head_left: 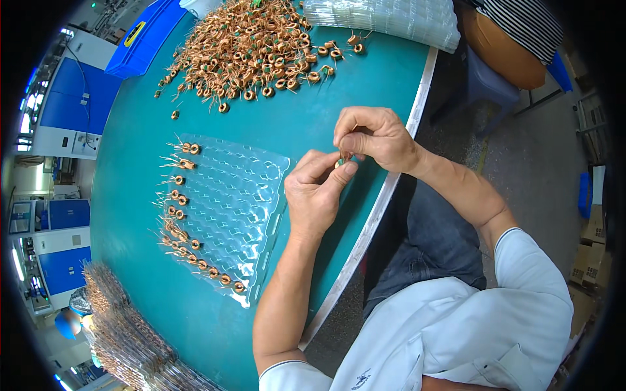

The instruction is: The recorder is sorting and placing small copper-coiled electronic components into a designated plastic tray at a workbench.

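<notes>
L hand (314,190), R hand (383,141) @ coil (340,163)

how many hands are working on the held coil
2: the left hand grips the coil; the right hand pinches at its wires, just above.

Left hand (314,192), thumb and forefinger pinched, right hand (383,140) just beside it, fingers likewise pinched, both forearms (287,293) bare
</notes>
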The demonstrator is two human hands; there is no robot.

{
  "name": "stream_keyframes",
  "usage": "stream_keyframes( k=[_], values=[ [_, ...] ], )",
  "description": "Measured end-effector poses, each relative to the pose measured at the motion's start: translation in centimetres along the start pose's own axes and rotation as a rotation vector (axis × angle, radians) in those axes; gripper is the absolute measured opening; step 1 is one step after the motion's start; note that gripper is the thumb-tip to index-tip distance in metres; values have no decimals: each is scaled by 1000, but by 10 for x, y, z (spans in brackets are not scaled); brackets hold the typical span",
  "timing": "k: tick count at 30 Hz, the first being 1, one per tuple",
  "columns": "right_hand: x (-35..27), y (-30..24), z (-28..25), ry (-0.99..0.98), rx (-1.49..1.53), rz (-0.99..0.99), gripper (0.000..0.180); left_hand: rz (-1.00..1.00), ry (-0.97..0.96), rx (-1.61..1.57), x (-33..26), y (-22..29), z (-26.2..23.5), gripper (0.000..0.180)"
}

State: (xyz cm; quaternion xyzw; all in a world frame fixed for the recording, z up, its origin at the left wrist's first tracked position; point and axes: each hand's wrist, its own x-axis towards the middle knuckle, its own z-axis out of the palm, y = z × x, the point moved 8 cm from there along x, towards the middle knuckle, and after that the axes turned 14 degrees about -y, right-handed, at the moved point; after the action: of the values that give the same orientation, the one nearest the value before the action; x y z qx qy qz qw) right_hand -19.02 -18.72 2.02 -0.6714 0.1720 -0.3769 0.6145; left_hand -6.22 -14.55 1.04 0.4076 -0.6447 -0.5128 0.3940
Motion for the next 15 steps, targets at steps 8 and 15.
stream_keyframes(
  k=[8,15],
  values=[
    [9,-10,-1,72,-93,-34,7,-5,53,15,0,3,-6,20],
    [12,-17,-4,130,-37,61,13,-20,91,-75,-3,2,-5,20]
  ],
)
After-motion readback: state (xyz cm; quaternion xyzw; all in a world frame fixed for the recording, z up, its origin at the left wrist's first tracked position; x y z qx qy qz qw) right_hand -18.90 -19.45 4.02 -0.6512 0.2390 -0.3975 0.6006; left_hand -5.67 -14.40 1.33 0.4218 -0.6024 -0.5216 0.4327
